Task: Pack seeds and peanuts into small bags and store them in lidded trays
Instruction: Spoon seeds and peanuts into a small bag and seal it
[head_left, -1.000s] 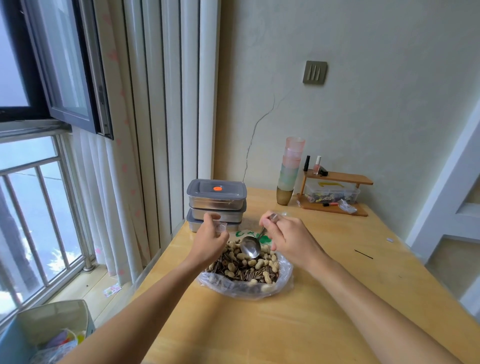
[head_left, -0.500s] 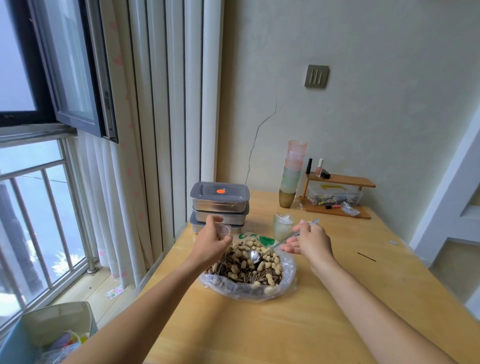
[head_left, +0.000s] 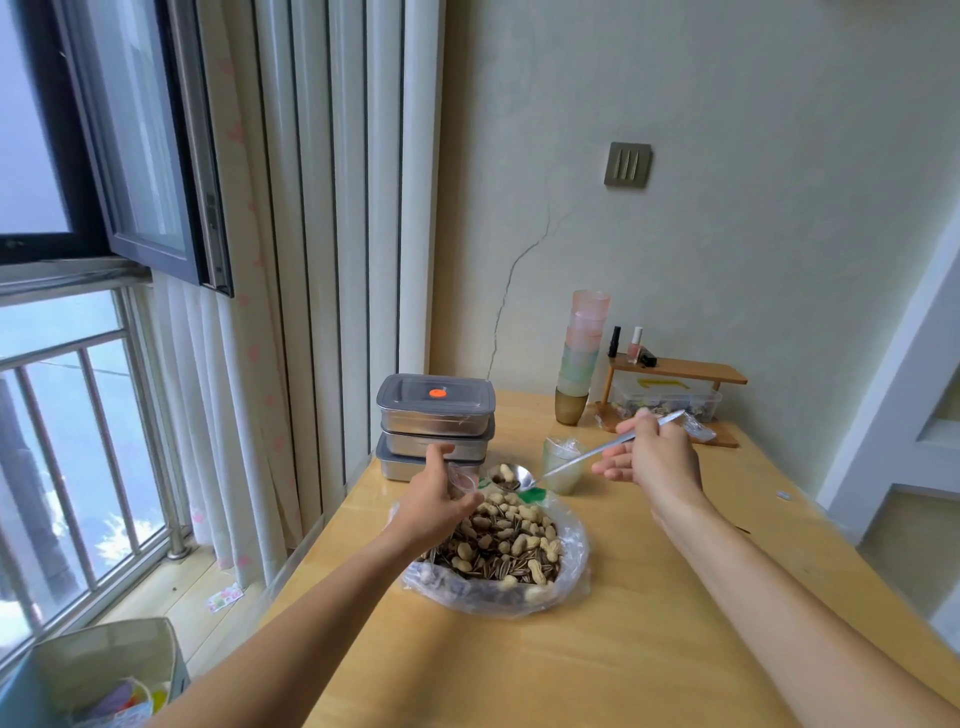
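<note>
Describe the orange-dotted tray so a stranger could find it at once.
On the wooden table, at its far left corner beside the curtain, stands a stack of three steel trays. It is the top tray, the only one showing an orange dot on its grey lid.

Right hand (head_left: 655, 457) lifts loaded spoon (head_left: 511, 477) — beside small bag (head_left: 462, 480).

3 lidded trays (head_left: 435, 421), 1 spoon (head_left: 582, 460), 1 sm. bag (head_left: 464, 480), 1 big nut bag (head_left: 571, 566), 2 bottles (head_left: 635, 344).

Cracked pale wall (head_left: 727, 218), daylit window (head_left: 67, 364), wooden table (head_left: 597, 649).
</note>
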